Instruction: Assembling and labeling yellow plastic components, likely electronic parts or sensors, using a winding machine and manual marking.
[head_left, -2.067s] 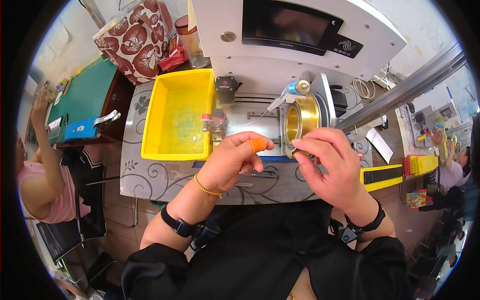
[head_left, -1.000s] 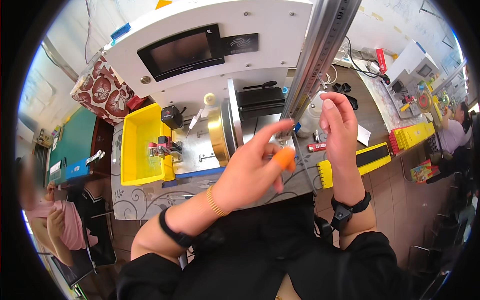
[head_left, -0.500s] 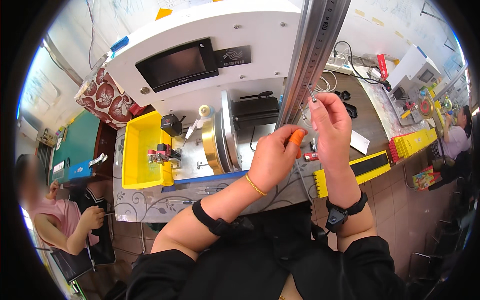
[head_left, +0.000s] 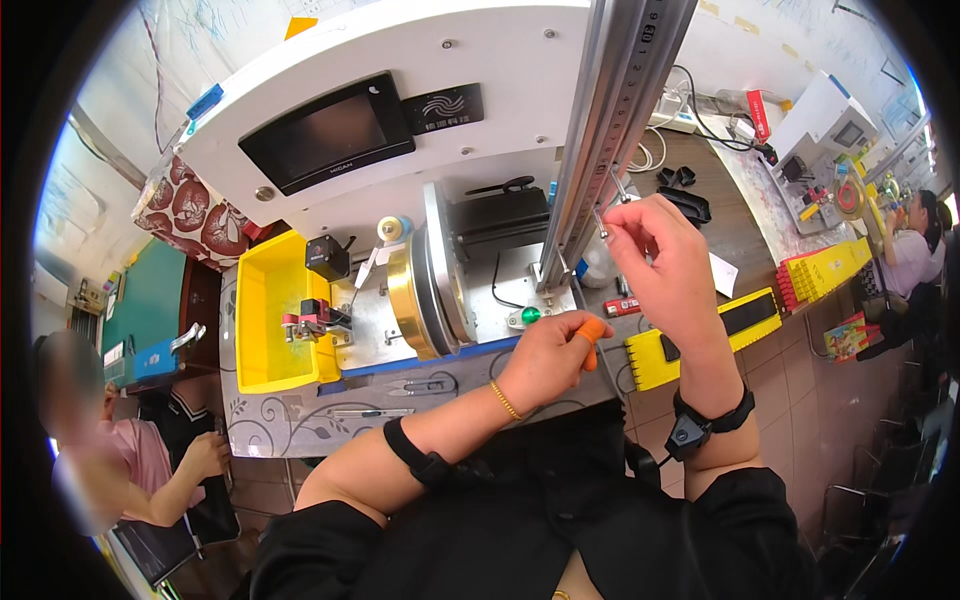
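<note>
My right hand (head_left: 655, 250) is raised beside an upright metal rail (head_left: 612, 110) with a ruler scale. Its fingertips are drawn together by the end of a short metal post (head_left: 601, 226) on the rail; whatever they pinch is too small to make out. A second post (head_left: 619, 184) sticks out a little higher. Lower and to the left, my left hand (head_left: 548, 360) is closed, with an orange finger cot (head_left: 592, 338) on one finger; I cannot make out what it holds. Left of the rail, a white machine (head_left: 520, 70) carries a gold-rimmed wheel (head_left: 404, 305).
A yellow bin (head_left: 268, 368) stands at the machine's left, near a black motor (head_left: 327, 258). Tweezers (head_left: 423, 386) lie at the table's front. On the right are a yellow toothed board (head_left: 650, 365) and a red-labelled cylinder (head_left: 622, 306). A person in pink (head_left: 135, 465) sits at left.
My right hand has moved from the upper post down to the lower one. My left hand has dropped away from the rail, uncovering a green button. The view has shifted slightly.
</note>
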